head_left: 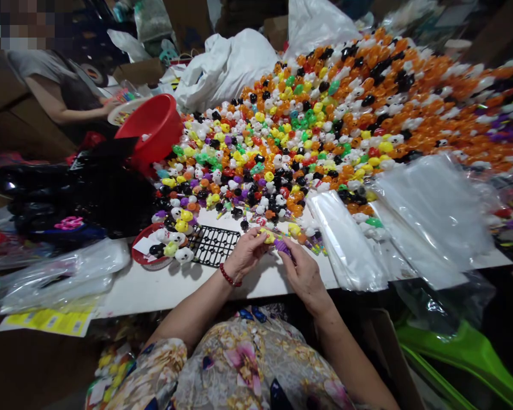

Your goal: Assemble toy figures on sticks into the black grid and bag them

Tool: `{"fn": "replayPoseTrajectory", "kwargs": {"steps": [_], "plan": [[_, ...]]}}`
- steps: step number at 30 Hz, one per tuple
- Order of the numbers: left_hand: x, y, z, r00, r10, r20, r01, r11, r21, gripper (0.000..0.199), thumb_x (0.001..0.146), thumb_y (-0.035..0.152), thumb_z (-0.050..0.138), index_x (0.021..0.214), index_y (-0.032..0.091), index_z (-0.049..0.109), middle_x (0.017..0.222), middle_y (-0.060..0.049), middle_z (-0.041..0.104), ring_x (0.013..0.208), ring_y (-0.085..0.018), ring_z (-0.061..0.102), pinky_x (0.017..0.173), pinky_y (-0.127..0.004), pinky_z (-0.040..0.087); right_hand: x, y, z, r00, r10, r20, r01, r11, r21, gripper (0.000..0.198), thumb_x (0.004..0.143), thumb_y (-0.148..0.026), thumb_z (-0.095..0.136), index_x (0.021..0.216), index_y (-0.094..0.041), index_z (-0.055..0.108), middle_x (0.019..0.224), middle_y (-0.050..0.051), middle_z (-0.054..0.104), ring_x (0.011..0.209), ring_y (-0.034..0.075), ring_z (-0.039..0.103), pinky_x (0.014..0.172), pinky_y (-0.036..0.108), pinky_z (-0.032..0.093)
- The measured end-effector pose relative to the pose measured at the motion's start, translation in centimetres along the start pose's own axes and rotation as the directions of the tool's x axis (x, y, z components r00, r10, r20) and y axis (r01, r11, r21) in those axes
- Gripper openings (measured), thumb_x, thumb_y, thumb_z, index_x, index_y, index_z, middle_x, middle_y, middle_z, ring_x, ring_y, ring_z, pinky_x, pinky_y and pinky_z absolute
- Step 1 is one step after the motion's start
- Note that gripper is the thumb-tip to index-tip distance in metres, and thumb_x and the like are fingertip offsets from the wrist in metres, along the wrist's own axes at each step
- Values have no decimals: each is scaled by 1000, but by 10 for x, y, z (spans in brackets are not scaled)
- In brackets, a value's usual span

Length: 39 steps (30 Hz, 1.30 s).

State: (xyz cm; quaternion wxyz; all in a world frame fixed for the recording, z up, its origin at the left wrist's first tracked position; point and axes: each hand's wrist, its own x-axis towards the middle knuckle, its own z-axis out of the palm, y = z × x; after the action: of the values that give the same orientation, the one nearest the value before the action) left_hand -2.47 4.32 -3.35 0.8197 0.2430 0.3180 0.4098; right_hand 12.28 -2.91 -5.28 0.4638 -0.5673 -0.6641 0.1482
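The tabletop (132, 287) is running out to both sides of the hands, its near edge passing under the forearms. Beyond the hands, a pile (308, 136) of small colourful toys is rising and spreading far to the right, its lower fringe reaching almost to the fingers. Clear bags (427, 210) are lying to the right, a narrow stack (346, 245) of them lying near the right hand (303, 273) and slightly overhanging the near edge. Farther left, a black bag (89, 193) is sitting below a red tub (154, 128). A black grid (216, 246) is lying just beside the left hand (250, 253), a red basket (154, 265) standing past it. A white strip is showing under the hands and toward the left, giving them some room along the edge. Both hands are closing lightly at the fingertips: the left is pinching a yellow toy (267, 236), the right is gripping a purple piece (281, 246) just beside it.
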Motion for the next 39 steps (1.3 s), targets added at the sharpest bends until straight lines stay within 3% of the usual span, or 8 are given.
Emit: {"fn": "replayPoseTrajectory", "kwargs": {"steps": [5, 13, 20, 27, 29, 32, 34, 39], "plan": [[-1, -2, -1, 999, 21, 27, -23, 997, 72, 46, 56, 36, 94, 86, 15, 67, 83, 0, 70, 74, -9, 64, 72, -20, 51, 1, 4, -4, 998, 11, 55, -15, 998, 58, 35, 99, -33, 48, 128, -22, 63, 115, 10, 72, 106, 23, 68, 92, 37, 56], [-3, -7, -3, 995, -97, 13, 97, 995, 31, 44, 54, 35, 95, 81, 13, 68, 79, 0, 66, 70, -8, 61, 70, -19, 50, 2, 3, -5, 961, 268, 73, -277, 940, 199, 22, 90, -40, 58, 100, -21, 61, 89, 6, 74, 80, 21, 71, 71, 32, 57], [-2, -19, -1, 999, 46, -15, -44, 992, 114, 45, 53, 39, 94, 82, 14, 70, 79, 0, 66, 73, -9, 59, 74, -21, 47, -6, 0, 11, 952, 288, 102, -304, 928, 213, 19, 90, -40, 55, 91, -21, 60, 77, 3, 71, 68, 18, 66, 63, 28, 53], [9, -15, -11, 989, 141, -41, -116, 922, 370, 45, 74, 54, 77, 99, 17, 69, 79, -2, 65, 72, -14, 59, 73, -27, 48, 9, 38, 0, 992, 96, -87, -95, 995, 8, 28, 93, -41, 54, 105, -21, 69, 96, 9, 68, 91, 24, 63, 84, 41, 54], [18, -2, -17, 937, 324, -131, -204, 812, 547, 30, 84, 42, 69, 103, 19, 68, 86, -4, 65, 80, -18, 61, 79, -31, 49, 18, 53, -9, 981, 53, -185, -78, 988, -131, 33, 95, -41, 50, 110, -19, 69, 97, 13, 65, 93, 28, 60, 88, 47, 51], [36, 24, -29, 795, 571, -205, -187, 553, 812, 22, 79, 14, 65, 100, 21, 67, 107, -8, 60, 109, -25, 57, 100, -37, 44, 25, 65, -15, 963, 8, -269, -98, 942, -322, 38, 96, -41, 48, 116, -15, 67, 106, 19, 63, 103, 34, 55, 94, 57, 44], [49, 40, -38, 771, 597, -222, -123, 483, 867, 31, 70, 2, 63, 94, 20, 66, 112, -10, 56, 120, -29, 51, 110, -41, 36, 27, 65, -8, 968, -39, -249, -58, 926, -373, 36, 96, -38, 49, 120, -17, 65, 113, 19, 62, 110, 35, 53, 98, 59, 41], [66, 54, -57, 779, 551, -300, -91, 572, 815, 29, 61, -3, 65, 75, 20, 56, 95, -8, 55, 114, -30, 54, 109, -42, 35, 34, 43, 33, 976, -215, 19, 212, 936, -281, 32, 95, -19, 45, 119, -22, 65, 112, 12, 66, 105, 28, 56, 97, 51, 46]]}}
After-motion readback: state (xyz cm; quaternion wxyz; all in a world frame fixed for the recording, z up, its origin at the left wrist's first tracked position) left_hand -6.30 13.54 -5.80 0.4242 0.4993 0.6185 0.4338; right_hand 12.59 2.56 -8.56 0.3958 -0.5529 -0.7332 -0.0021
